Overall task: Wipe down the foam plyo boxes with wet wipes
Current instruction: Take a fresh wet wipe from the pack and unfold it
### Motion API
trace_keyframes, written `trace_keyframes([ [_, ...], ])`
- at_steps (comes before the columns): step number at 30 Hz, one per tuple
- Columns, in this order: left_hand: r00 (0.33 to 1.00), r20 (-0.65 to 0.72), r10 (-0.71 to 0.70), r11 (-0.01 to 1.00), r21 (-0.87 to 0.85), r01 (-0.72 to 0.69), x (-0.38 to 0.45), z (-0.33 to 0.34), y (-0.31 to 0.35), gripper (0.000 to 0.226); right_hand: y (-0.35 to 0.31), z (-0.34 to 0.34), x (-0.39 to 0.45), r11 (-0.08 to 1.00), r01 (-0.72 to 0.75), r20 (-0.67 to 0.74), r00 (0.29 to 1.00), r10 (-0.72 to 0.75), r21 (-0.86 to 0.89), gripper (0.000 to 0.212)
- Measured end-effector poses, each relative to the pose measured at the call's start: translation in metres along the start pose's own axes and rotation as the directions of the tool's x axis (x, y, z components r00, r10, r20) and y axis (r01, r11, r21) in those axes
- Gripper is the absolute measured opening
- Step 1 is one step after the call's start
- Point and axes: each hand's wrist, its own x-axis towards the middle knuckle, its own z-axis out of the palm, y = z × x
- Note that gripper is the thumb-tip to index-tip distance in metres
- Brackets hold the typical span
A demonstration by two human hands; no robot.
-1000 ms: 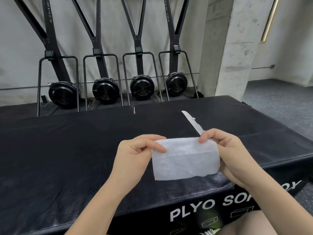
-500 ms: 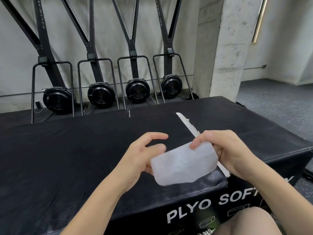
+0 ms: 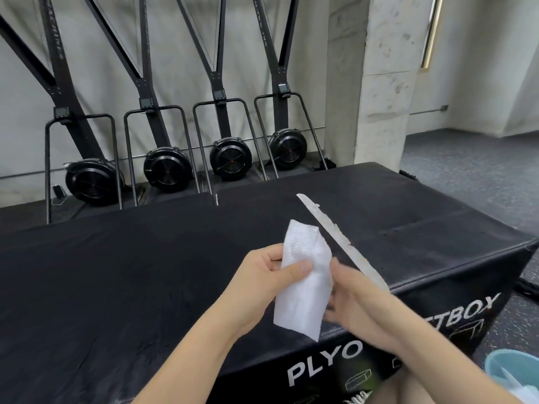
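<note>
Left hand [image 3: 262,275] pinches folded wet wipe [image 3: 303,284] above plyo box [image 3: 116,287]; right hand [image 3: 358,301] blurred, grip can't tell. Wiping not begun, whole top w/ white strip [image 3: 338,237] left.

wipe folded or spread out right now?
Folded. The wipe is a narrow doubled strip pinched by the left hand, held above the box; right hand blurred beside it.

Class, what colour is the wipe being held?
White, with a bubbly texture; head view.
</note>
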Motion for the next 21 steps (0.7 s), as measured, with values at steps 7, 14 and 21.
trace_keyframes([
  [7,1.0,-0.006,0.004,0.993,0.119,-0.003,-0.003,-0.004,-0.011,0.019,0.009,0.004,-0.02,0.986,0.109,-0.211,0.974,-0.081,0.123,0.031],
  [14,0.994,0.066,0.087,0.984,0.148,-0.096,0.008,0.024,-0.019,0.022,-0.01,-0.011,-0.056,0.975,0.212,-0.326,0.928,-0.18,0.066,0.022],
  [21,0.988,0.114,0.102,0.977,0.178,-0.122,0.026,0.087,-0.03,0.047,-0.018,-0.054,-0.117,0.957,0.283,-0.368,0.898,-0.24,0.066,0.019],
])
